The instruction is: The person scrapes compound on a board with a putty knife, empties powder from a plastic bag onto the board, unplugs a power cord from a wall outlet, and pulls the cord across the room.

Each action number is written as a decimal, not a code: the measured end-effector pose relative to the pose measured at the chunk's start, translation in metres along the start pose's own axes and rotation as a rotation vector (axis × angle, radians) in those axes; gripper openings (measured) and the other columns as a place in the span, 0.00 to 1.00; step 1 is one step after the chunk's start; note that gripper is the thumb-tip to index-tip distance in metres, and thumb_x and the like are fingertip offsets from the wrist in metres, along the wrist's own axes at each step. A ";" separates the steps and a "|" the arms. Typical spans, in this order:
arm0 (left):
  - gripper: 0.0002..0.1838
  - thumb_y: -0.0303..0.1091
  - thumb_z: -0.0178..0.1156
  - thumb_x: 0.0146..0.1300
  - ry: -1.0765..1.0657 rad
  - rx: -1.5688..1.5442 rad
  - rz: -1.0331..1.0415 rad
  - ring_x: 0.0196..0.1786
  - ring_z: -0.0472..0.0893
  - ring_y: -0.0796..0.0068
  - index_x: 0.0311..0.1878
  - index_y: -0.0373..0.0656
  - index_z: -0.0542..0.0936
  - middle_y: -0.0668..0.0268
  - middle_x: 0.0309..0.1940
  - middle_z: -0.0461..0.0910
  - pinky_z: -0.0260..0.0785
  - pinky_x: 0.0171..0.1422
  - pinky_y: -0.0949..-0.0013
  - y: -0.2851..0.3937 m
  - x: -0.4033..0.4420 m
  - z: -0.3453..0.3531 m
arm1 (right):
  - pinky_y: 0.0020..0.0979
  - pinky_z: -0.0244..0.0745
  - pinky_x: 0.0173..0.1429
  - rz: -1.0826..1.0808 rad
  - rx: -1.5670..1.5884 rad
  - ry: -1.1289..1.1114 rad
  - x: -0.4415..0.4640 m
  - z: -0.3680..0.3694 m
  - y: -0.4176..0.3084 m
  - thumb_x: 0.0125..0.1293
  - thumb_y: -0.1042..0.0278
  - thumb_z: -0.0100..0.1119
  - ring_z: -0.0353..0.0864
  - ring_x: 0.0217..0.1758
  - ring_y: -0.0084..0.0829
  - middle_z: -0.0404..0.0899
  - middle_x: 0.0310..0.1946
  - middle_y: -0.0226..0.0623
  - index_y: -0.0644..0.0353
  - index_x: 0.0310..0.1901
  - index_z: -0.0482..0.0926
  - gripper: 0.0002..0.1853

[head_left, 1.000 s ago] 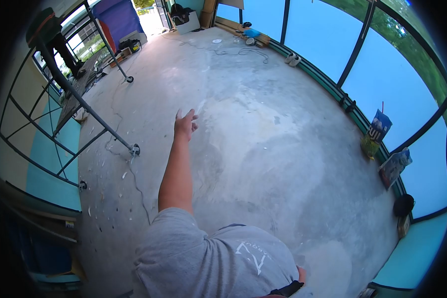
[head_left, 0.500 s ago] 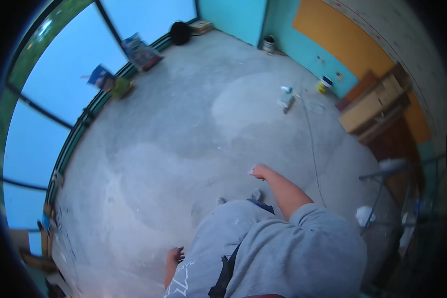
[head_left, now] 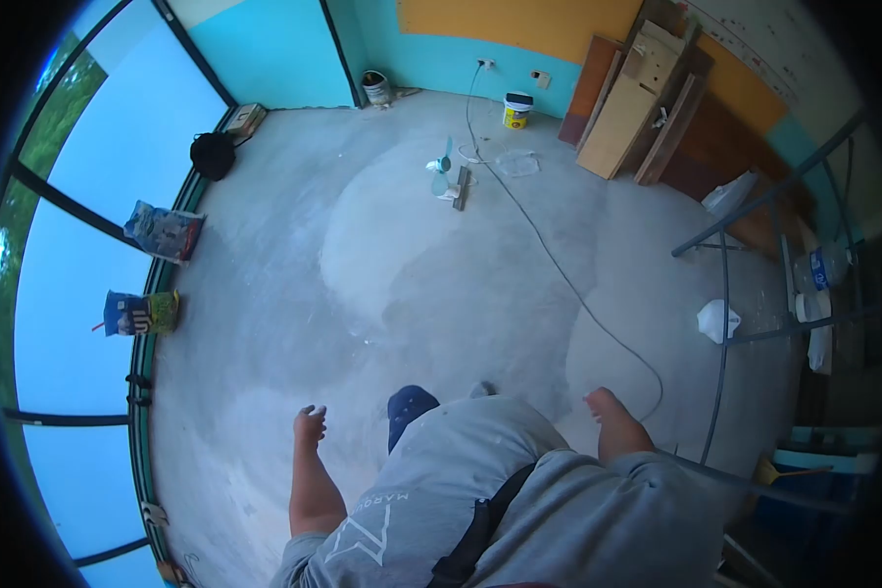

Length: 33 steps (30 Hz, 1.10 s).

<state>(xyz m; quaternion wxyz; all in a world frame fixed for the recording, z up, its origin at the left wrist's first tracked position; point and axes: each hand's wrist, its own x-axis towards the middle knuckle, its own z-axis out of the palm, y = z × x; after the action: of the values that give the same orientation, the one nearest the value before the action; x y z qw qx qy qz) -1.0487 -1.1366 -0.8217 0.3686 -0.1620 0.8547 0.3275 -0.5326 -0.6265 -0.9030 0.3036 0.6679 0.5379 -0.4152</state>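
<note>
Head view: the left hand is held out over the floor, its thumb and fingers slightly apart and loosely bent. The right hand is also over the floor, on the other side of the grey shirt, its fingers loosely curled with the tips a little apart. Nearest to it is a cable, thin, grey and smooth. From a socket low on the turquoise wall, the cable drops to the floor, runs across it in a long slanting line, then bends round in a hook close beside the right hand; whether they touch cannot be told.

The floor is bare grey, mottled with paler, rounded patches and darker, cloudy areas. Near the cable's upper stretch lie a teal-and-white object, a dark flat bar just beside it, and a clear plastic piece. A tub with a yellow label and dark top stands by the wall, next to leaning boards. Two printed bags rest along the window side, and a white object sits by a metal frame.
</note>
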 end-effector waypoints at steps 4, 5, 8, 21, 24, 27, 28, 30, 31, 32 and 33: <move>0.29 0.47 0.62 0.60 -0.293 0.390 -0.028 0.38 0.80 0.67 0.61 0.45 0.69 0.61 0.41 0.79 0.73 0.39 0.60 0.056 0.009 0.058 | 0.40 0.77 0.37 0.169 0.009 -0.031 0.006 -0.010 0.014 0.63 0.53 0.56 0.80 0.34 0.38 0.79 0.39 0.42 0.63 0.49 0.76 0.21; 0.31 0.47 0.62 0.60 -0.369 0.466 -0.088 0.38 0.80 0.66 0.64 0.43 0.68 0.60 0.42 0.79 0.74 0.39 0.61 0.066 0.024 0.070 | 0.41 0.76 0.37 0.174 0.084 -0.034 0.005 -0.011 0.005 0.63 0.53 0.56 0.80 0.36 0.38 0.79 0.39 0.42 0.63 0.50 0.75 0.22; 0.26 0.49 0.60 0.60 -0.383 0.492 -0.156 0.41 0.80 0.65 0.57 0.44 0.72 0.61 0.44 0.78 0.73 0.43 0.58 0.103 0.065 0.081 | 0.44 0.76 0.37 0.170 0.254 -0.063 0.010 -0.010 -0.039 0.63 0.52 0.56 0.78 0.39 0.39 0.77 0.39 0.42 0.62 0.50 0.74 0.22; 0.27 0.52 0.57 0.60 -0.210 0.950 0.564 0.40 0.83 0.59 0.50 0.36 0.78 0.50 0.44 0.80 0.75 0.46 0.61 0.504 0.312 0.183 | 0.45 0.72 0.43 -0.105 0.599 -0.104 0.042 -0.150 -0.323 0.63 0.54 0.57 0.75 0.42 0.37 0.76 0.41 0.37 0.60 0.51 0.74 0.21; 0.25 0.47 0.62 0.58 -0.226 0.622 0.596 0.24 0.77 0.72 0.53 0.40 0.77 0.63 0.28 0.80 0.72 0.27 0.69 0.643 0.302 0.277 | 0.46 0.71 0.45 0.062 0.601 -0.115 0.092 -0.197 -0.334 0.62 0.51 0.59 0.75 0.45 0.38 0.75 0.44 0.39 0.61 0.49 0.74 0.23; 0.27 0.50 0.63 0.57 -0.222 0.680 0.719 0.24 0.77 0.73 0.55 0.40 0.76 0.63 0.29 0.80 0.72 0.26 0.68 0.680 0.337 0.356 | 0.51 0.72 0.49 0.179 0.644 -0.168 0.159 -0.227 -0.319 0.61 0.49 0.60 0.74 0.52 0.45 0.73 0.51 0.49 0.65 0.56 0.69 0.30; 0.28 0.51 0.62 0.57 -0.252 0.688 0.692 0.24 0.77 0.73 0.54 0.40 0.76 0.63 0.29 0.80 0.73 0.25 0.68 0.687 0.339 0.377 | 0.53 0.72 0.51 0.215 0.613 -0.132 0.140 -0.260 -0.341 0.62 0.50 0.60 0.74 0.55 0.46 0.72 0.54 0.50 0.66 0.56 0.68 0.30; 0.28 0.52 0.62 0.56 -0.446 0.932 0.446 0.24 0.78 0.71 0.53 0.41 0.77 0.63 0.27 0.80 0.74 0.26 0.66 0.727 0.300 0.409 | 0.53 0.72 0.51 0.214 0.574 -0.135 0.153 -0.315 -0.364 0.63 0.50 0.59 0.74 0.54 0.47 0.71 0.55 0.51 0.66 0.57 0.68 0.30; 0.28 0.53 0.60 0.56 -0.492 0.983 0.509 0.24 0.79 0.70 0.52 0.42 0.77 0.63 0.26 0.80 0.75 0.28 0.65 0.738 0.290 0.418 | 0.52 0.72 0.51 0.225 0.547 -0.139 0.162 -0.340 -0.370 0.63 0.51 0.59 0.74 0.54 0.47 0.71 0.56 0.51 0.66 0.58 0.68 0.30; 0.27 0.54 0.60 0.56 -0.487 1.006 0.545 0.24 0.79 0.69 0.51 0.42 0.78 0.63 0.25 0.80 0.75 0.29 0.64 0.749 0.284 0.428 | 0.52 0.72 0.51 0.222 0.502 -0.130 0.180 -0.368 -0.382 0.63 0.51 0.58 0.75 0.54 0.47 0.71 0.55 0.52 0.66 0.58 0.68 0.29; 0.27 0.54 0.59 0.56 -0.494 0.983 0.507 0.24 0.79 0.68 0.50 0.42 0.79 0.62 0.24 0.80 0.75 0.29 0.64 0.761 0.281 0.438 | 0.51 0.73 0.51 0.210 0.459 -0.113 0.193 -0.394 -0.398 0.64 0.51 0.58 0.75 0.54 0.47 0.71 0.55 0.51 0.66 0.58 0.68 0.29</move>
<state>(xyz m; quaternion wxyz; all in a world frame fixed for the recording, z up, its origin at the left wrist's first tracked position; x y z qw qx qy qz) -1.4039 -0.2913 -0.9181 0.4983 0.3170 0.8070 -0.0002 -0.8144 -0.1061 -0.8710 0.2151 0.7471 0.3397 -0.5293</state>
